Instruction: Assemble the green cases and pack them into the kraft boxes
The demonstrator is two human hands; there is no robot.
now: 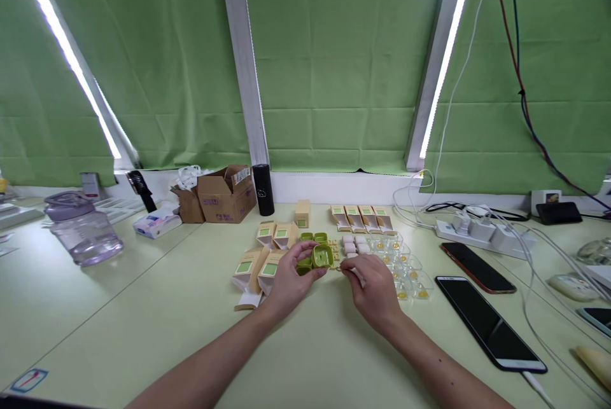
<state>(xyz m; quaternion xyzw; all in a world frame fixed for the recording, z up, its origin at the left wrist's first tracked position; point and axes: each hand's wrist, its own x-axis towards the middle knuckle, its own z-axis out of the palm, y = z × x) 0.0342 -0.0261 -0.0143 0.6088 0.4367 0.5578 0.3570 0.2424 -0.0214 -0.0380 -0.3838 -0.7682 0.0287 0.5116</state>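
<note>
My left hand (pixel 289 280) is closed on a small square green container (pixel 323 256), tilted so that its hollow inside faces me. My right hand (pixel 377 293) pinches a small yellow piece (pixel 335 268) just right of the container; its exact shape is too small to make out. Behind my left hand stand more green containers (pixel 321 238), partly hidden. Several little yellow parts (pixel 335 247) lie between the hands. Pale pink blocks (pixel 349 247) sit beyond my right hand, beside rows of clear plastic pieces (pixel 403 263) with yellow centres.
Kraft-paper boxes (pixel 245 269) with green labels lie left of my hands, and a row of similar boxes (pixel 363 218) stands behind. Phones (pixel 489 323) and a power strip (pixel 487 237) with cables are at right. A water bottle (pixel 83 231) and cardboard box (pixel 226 196) stand left.
</note>
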